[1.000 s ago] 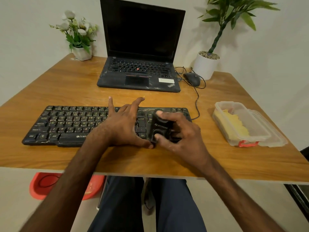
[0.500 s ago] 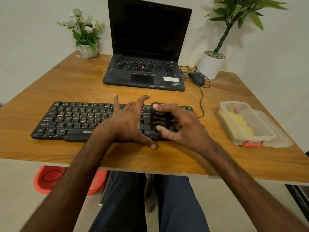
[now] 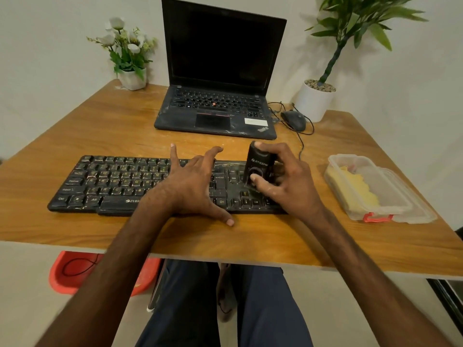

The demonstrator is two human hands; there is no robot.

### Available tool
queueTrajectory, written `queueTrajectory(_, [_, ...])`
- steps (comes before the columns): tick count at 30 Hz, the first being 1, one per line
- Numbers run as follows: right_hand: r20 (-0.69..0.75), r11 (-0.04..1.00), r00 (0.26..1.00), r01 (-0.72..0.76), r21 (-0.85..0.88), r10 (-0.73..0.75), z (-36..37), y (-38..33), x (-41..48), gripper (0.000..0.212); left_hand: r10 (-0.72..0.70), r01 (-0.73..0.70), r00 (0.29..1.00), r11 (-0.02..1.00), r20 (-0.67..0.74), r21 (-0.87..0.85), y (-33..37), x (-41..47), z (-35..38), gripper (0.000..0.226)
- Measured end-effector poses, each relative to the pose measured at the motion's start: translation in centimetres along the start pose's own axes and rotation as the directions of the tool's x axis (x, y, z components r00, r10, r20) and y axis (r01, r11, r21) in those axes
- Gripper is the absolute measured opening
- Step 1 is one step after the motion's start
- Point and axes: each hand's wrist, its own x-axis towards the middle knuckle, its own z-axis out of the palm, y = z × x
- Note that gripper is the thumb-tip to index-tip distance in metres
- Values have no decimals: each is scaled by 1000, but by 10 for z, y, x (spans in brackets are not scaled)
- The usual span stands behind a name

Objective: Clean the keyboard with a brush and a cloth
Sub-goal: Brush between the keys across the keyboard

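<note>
Now, brush (image 3: 258, 163) upright, gripped by right hand (image 3: 288, 186)

Bare table (image 3: 120, 136) lies open between keyboard (image 3: 112, 181) and laptop (image 3: 218, 106).

There was one table (image 3: 100, 126). On it lay one keyboard (image 3: 112, 181), one laptop (image 3: 218, 71), one mouse (image 3: 294, 120) and one clear box (image 3: 333, 160) with one yellow cloth (image 3: 355, 189) inside and one lid (image 3: 421, 214) beside it. Two plants stood at the back: one flower plant (image 3: 125, 48) and one leafy plant (image 3: 350, 21). One brush (image 3: 258, 164) was in view. Two hands showed: one left hand (image 3: 190, 186) and one right hand (image 3: 290, 181). One red tub (image 3: 60, 279) sat under the table.
</note>
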Motion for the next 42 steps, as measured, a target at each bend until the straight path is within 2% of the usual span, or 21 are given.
queueTrajectory(5, [206,982,960,185,40,-190,19,-22,-8,59,39,-40,999,999,-14,-13,-5,2,4,156])
queueTrajectory(8, [126,987,983,146,-71,-136,15,-6,11,58,18,-18,1000,1000,-21,-6,-2,0,3,154])
queueTrajectory(11, [20,999,1000,18,-36,-18,7,8,25,58,2,-2,1000,1000,-21,0,3,-3,0,153])
queueTrajectory(17, [124,998,990,59,36,-63,25,0,21,57,7,-7,1000,1000,-26,12,1,-2,2,154])
queueTrajectory(23, [-40,998,997,-69,-14,68,25,25,65,57,-9,9,1000,1000,-10,6,4,-4,-2,157])
queueTrajectory(28, [44,999,999,1,38,-3,45,19,62,58,-16,16,1000,988,2,153,3,-9,1,157])
queueTrajectory(33, [-39,996,995,-94,-10,93,25,27,64,58,-27,20,998,991,50,134,7,-8,-9,155])
queueTrajectory(37, [68,1000,998,-16,3,16,28,18,52,58,-66,52,991,991,112,119,10,-2,-15,155])
queueTrajectory(42, [-77,989,990,-123,-86,116,-1,38,54,58,-77,63,990,990,114,129,8,-1,-16,155])
